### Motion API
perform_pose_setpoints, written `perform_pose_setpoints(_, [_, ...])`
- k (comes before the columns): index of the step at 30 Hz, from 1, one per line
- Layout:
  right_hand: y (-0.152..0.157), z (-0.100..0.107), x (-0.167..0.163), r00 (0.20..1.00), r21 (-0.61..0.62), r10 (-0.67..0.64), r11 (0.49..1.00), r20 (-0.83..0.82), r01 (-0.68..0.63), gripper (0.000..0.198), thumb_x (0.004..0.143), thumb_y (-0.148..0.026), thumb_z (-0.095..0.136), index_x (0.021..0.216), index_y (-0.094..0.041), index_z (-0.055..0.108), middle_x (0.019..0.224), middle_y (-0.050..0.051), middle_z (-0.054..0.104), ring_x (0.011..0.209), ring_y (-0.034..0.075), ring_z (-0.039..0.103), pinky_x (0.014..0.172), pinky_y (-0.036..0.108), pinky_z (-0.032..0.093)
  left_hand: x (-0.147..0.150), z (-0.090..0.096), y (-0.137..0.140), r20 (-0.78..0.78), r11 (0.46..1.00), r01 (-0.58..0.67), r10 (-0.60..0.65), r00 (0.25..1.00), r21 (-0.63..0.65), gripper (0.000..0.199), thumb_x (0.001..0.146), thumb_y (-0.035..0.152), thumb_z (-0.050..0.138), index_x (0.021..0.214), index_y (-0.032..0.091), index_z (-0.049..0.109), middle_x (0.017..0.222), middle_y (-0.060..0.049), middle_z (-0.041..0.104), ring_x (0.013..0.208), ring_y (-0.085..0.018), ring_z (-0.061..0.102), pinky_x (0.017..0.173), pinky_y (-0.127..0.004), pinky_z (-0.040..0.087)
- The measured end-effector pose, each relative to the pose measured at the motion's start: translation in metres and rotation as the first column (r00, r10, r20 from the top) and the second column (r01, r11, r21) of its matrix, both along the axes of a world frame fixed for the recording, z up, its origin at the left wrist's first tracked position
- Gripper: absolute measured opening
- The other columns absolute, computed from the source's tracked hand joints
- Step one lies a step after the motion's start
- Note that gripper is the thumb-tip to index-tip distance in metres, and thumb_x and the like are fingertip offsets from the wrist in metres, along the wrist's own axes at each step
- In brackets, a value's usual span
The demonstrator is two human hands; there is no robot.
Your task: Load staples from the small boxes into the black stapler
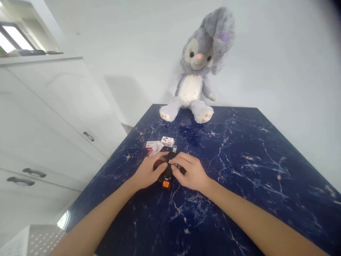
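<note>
A slim black stapler (pixel 167 174) with an orange patch at its near end lies lengthwise on the dark blue marbled table, between my hands. My left hand (pixel 147 171) curves along its left side, thumb and fingers closed against it. From the right, my right hand (pixel 191 171) pinches a small pale, shiny piece over the stapler's middle. That piece is too small to make out clearly and could be a strip of staples. Just beyond the fingers, a silvery metal part (pixel 174 149) shows at the stapler's far end. My fingers hide much of the middle.
A small white-and-red box (pixel 167 141) stands behind the stapler, beside flat red-and-white packaging (pixel 153 147). Against the wall at the far edge sits a grey plush rabbit (pixel 191 89). White cabinets (pixel 53 117) and a perforated white basket (pixel 44 238) are to the left.
</note>
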State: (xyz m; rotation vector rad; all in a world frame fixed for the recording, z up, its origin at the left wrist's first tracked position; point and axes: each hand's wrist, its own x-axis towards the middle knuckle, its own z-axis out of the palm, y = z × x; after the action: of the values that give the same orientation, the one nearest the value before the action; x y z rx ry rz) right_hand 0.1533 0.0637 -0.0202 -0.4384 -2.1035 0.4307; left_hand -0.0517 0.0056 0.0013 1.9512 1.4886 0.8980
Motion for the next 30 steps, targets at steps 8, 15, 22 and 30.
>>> perform_pose_setpoints(8, [0.000,0.000,0.002,0.999,-0.022,-0.039,0.999,0.022,0.040,0.015,0.090,-0.016,0.052,0.101,-0.020,0.061,0.081,0.002,0.056,0.068,0.015,0.053,0.067,0.031,0.047,0.006,0.004,-0.009,-0.239,0.982,0.145,-0.171,0.956,-0.122,0.091,0.083,0.053,0.066,0.157,0.023,0.023,0.084,0.000,0.068,0.070,-0.020,0.064,0.066,-0.029,0.046])
perform_pose_setpoints(15, [0.001,0.003,0.002,0.998,-0.102,-0.063,0.993,0.011,0.064,0.017,0.094,-0.020,0.050,0.103,-0.021,0.064,0.088,0.004,0.063,0.076,0.017,0.060,0.075,0.032,0.050,0.017,0.001,-0.015,-0.138,0.976,0.147,-0.170,0.976,-0.160,0.102,0.087,0.044,0.062,0.159,0.021,-0.006,0.081,0.000,0.069,0.065,-0.018,0.062,0.060,-0.028,0.045])
perform_pose_setpoints(22, [0.007,0.006,0.013,0.935,-0.402,-0.335,0.877,-0.117,0.264,0.021,0.098,-0.030,0.050,0.105,-0.023,0.068,0.101,0.004,0.072,0.090,0.020,0.067,0.084,0.033,0.051,0.024,-0.010,-0.015,-0.118,0.983,0.178,-0.182,0.976,-0.038,0.084,0.089,0.030,0.062,0.158,0.030,0.013,0.106,-0.002,0.069,0.076,-0.014,0.060,0.071,-0.030,0.051])
perform_pose_setpoints(30, [-0.014,-0.005,0.056,0.922,-0.708,-0.384,0.661,-0.037,0.247,0.026,0.092,-0.045,0.060,0.105,-0.024,0.068,0.092,0.002,0.074,0.080,0.020,0.068,0.077,0.032,0.051,0.055,-0.008,-0.018,-0.176,0.987,-0.034,0.062,0.982,0.154,0.063,0.090,0.045,0.061,0.147,0.027,0.040,0.135,-0.012,0.052,0.118,-0.028,0.057,0.095,-0.045,0.052])
